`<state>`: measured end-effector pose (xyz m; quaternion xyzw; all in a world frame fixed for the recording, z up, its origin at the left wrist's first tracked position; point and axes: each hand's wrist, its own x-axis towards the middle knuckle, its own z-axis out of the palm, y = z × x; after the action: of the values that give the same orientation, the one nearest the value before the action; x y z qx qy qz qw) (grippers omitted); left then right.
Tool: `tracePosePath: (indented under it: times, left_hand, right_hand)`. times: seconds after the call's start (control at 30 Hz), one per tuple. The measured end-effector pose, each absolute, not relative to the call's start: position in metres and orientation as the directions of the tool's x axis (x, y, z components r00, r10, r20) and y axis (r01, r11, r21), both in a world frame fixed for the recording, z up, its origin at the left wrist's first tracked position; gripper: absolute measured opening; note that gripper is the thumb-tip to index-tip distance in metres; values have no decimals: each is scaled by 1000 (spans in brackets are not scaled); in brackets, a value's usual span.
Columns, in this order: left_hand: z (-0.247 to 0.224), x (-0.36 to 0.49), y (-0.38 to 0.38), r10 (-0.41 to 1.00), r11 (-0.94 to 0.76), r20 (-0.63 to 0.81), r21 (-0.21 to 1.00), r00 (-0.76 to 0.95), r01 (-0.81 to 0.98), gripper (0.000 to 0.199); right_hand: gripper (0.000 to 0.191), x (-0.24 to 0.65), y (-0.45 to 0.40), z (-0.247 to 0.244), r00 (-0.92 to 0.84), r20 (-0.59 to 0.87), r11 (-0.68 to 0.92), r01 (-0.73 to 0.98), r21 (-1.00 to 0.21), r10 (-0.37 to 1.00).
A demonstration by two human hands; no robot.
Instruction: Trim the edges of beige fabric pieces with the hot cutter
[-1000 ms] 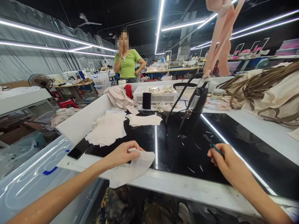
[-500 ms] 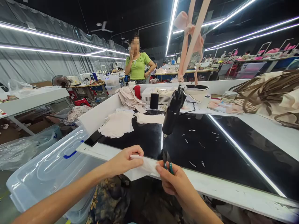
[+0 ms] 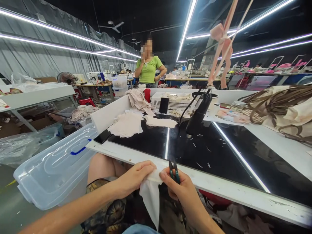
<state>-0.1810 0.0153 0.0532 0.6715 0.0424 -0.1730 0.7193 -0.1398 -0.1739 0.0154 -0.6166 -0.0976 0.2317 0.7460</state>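
A white piece of fabric (image 3: 151, 193) hangs between my hands at the table's front edge, its pointed end dropping toward my lap. My left hand (image 3: 138, 177) is closed on the fabric's upper left part. With thumb and fingers my right hand (image 3: 179, 185) pinches the fabric's right edge. Tucked in that same hand is a pair of thread snips (image 3: 174, 171) with dark blades pointing up and teal handles. Beyond my hands, a black handheld tool (image 3: 198, 113) hangs from pink fabric strips (image 3: 223, 48) over the glossy black tabletop (image 3: 151, 146).
Cut cream fabric pieces (image 3: 126, 125) lie at the table's left, near a phone (image 3: 164, 105) standing upright. Small thread scraps (image 3: 208, 149) are scattered on the right. A lidded clear bin (image 3: 56, 165) stands left. A person in a green top (image 3: 147, 70) stands behind the table.
Both hands have come down slightly, and the fabric now hangs lower with its point downward. The hanging black tool has swung to the right. The view has shifted a little.
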Motion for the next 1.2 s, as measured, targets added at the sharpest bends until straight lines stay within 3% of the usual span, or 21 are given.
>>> tracePosePath:
  times: [0.13, 0.47, 0.67, 0.87, 1.2]
  left_hand:
    - [54, -186, 16, -196, -36, -271, 962, 942, 269, 66]
    - [50, -203, 44, -205, 43, -235, 968, 950, 248, 58]
    - [47, -214, 58, -227, 25, -256, 963, 940, 268, 62]
    - [48, -210, 66, -284, -47, -229, 973, 931, 225, 65]
    - [46, -173, 68, -414, -136, -169, 983, 894, 123, 40]
  right_hand:
    - [62, -151, -171, 20, 875, -139, 103, -209, -973, 464]
    - [71, -167, -175, 16, 856, -98, 62, -150, -987, 508]
    - [68, -187, -184, 21, 878, -54, -118, 2, -993, 475]
    - [63, -190, -188, 20, 883, 38, -359, 230, -905, 469]
    - [60, -172, -180, 20, 853, 46, -420, 303, -856, 520]
